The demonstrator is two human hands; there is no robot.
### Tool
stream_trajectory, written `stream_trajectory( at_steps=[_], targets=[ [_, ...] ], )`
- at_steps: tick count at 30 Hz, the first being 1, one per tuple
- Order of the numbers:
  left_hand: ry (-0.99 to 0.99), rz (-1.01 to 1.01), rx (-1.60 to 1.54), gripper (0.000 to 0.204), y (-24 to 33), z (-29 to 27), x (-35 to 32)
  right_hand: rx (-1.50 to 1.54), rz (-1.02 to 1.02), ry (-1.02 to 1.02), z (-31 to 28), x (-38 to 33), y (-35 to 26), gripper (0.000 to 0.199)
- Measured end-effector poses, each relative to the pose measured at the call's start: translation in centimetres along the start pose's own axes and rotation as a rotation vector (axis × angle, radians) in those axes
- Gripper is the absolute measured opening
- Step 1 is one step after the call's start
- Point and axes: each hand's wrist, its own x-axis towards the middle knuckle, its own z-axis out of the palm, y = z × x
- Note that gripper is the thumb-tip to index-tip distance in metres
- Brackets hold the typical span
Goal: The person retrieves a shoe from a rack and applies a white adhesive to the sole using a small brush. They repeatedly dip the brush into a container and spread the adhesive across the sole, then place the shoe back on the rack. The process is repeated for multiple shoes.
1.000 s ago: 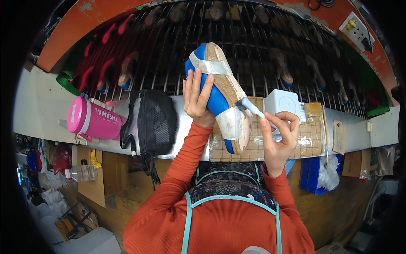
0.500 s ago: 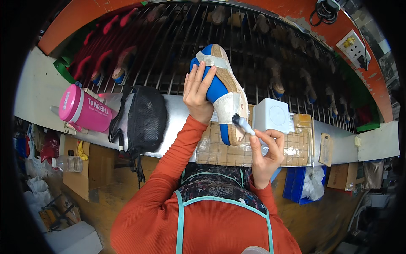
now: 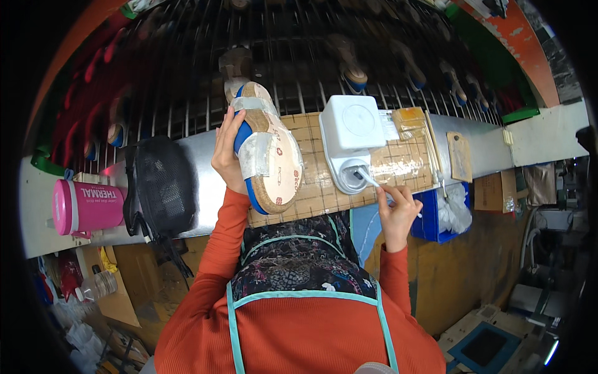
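My left hand [image 3: 228, 154] grips a sandal [image 3: 285, 165] by its left side, above the board. The sandal's pale face with small red marks is turned up. It has brown cork-like edges, whitish bands folded over them and blue along its left side. With pinched fingers, my right hand [image 3: 398, 215] holds a thin white brush [image 3: 369, 178]. The brush's dark tip is down inside the round opening of a white plastic dispenser [image 3: 356, 128] on the board. The fingers of my left hand behind the sandal are partly hidden.
A grid-marked brown board [image 3: 398, 159] covers part of the metal ledge. To the left are a black mesh bag [image 3: 163, 184] and a pink thermal jug [image 3: 93, 206]. Beyond, a roller rack [image 3: 293, 68] carries several sandals. A blue bin [image 3: 428, 215] stands below right.
My right hand has moved the brush from the sandal's lower band down into the dispenser's opening. My left hand has tilted the sandal, showing more of its pale face. The view has shifted right.
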Motion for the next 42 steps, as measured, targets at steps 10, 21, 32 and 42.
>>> stream_trajectory(
  at_steps=[10, 21, 32, 42],
  targets=[
    [-0.112, -0.011, 0.076, 0.058, 0.4, 1.0, -1.8, 0.460, 0.263, -0.336, -0.7, 0.8, -0.5, 0.011],
    [-0.108, 0.032, 0.108, 0.061, 1.4, 0.9, -0.2, 0.937, -0.046, -0.187, -3.5, 0.3, -8.9, 0.015],
    [-0.031, 0.103, 0.204, 0.065, 1.0, -0.7, -0.2, 0.801, -0.204, -0.072, -2.2, 1.1, -11.3, 0.016],
    [-0.111, -0.030, 0.024, 0.062, 2.0, -1.6, 1.5, 0.893, -0.396, -0.121, -2.4, 3.0, -11.9, 0.018]
  ],
)
